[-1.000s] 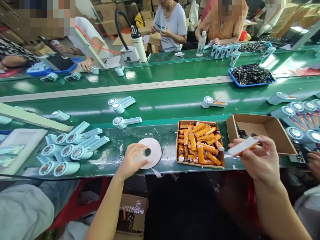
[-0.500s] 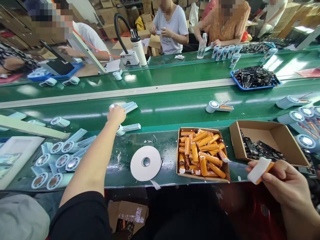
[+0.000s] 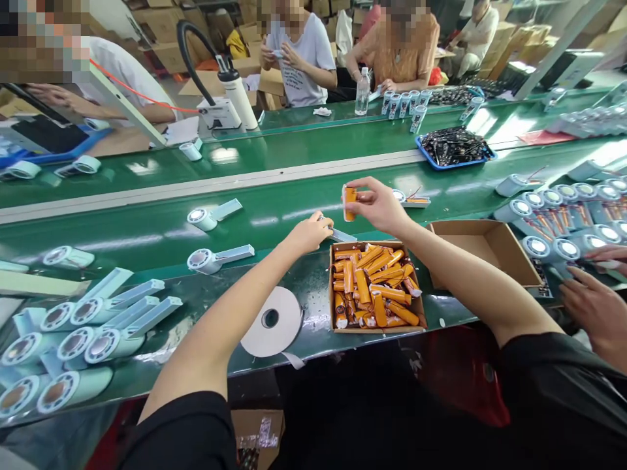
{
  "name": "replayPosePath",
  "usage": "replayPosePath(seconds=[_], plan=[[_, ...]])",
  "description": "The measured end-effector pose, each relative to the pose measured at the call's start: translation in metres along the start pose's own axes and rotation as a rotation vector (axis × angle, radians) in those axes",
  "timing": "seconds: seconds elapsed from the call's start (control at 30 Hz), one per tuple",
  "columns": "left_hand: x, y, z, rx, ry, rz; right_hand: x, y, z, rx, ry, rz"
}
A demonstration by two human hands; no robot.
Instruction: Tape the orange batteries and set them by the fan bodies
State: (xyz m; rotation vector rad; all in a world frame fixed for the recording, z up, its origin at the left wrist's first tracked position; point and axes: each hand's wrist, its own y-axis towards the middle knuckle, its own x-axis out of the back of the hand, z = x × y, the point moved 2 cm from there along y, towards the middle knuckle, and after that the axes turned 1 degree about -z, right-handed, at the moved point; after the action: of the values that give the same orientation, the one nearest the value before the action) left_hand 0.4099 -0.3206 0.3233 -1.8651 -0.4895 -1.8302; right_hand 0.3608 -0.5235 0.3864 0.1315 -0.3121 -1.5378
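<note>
My right hand [image 3: 377,203], raised over the green belt, is closed on an orange-wrapped battery [image 3: 349,203], which has a white strip along its left edge. Just to the left, my left hand [image 3: 311,233] closes around a pale blue fan housing; its trough-shaped handle [image 3: 343,235] sticks out to the right, and its round head is mostly hidden by the fingers. Below both hands stands a carton [image 3: 336,326] full of orange batteries. A roll of white tape [image 3: 255,326] lies beside my left forearm.
Two pale blue housings [image 3: 202,261] sit on and beside the belt [image 3: 157,241] at left, with several more [image 3: 105,343] grouped nearer. Right of the batteries stands an open carton [image 3: 484,228]. A co-worker's hands [image 3: 595,300] are at the right edge. People sit across the belt.
My right hand has carried the battery up and left from the front edge to over the belt. My left hand has moved right, gripping a housing. The view has shifted right.
</note>
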Motion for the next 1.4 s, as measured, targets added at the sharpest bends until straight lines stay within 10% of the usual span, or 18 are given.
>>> replayPosePath(seconds=[0.2,0.7,1.27,1.4], plan=[[0.005,0.032,-0.009,0.099,-0.001,0.090,0.005,0.013,-0.039,-0.016,-0.420,0.123],[0.008,0.062,0.038,0.272,-0.149,0.075,0.021,0.015,-0.051,-0.062,-0.611,0.123],[0.011,0.076,0.026,0.434,-0.416,-0.133,-0.012,0.031,-0.069,-0.052,-1.262,0.546],[0.012,0.042,0.013,0.436,-0.455,-0.233,-0.018,0.036,-0.066,-0.067,-1.348,0.626]])
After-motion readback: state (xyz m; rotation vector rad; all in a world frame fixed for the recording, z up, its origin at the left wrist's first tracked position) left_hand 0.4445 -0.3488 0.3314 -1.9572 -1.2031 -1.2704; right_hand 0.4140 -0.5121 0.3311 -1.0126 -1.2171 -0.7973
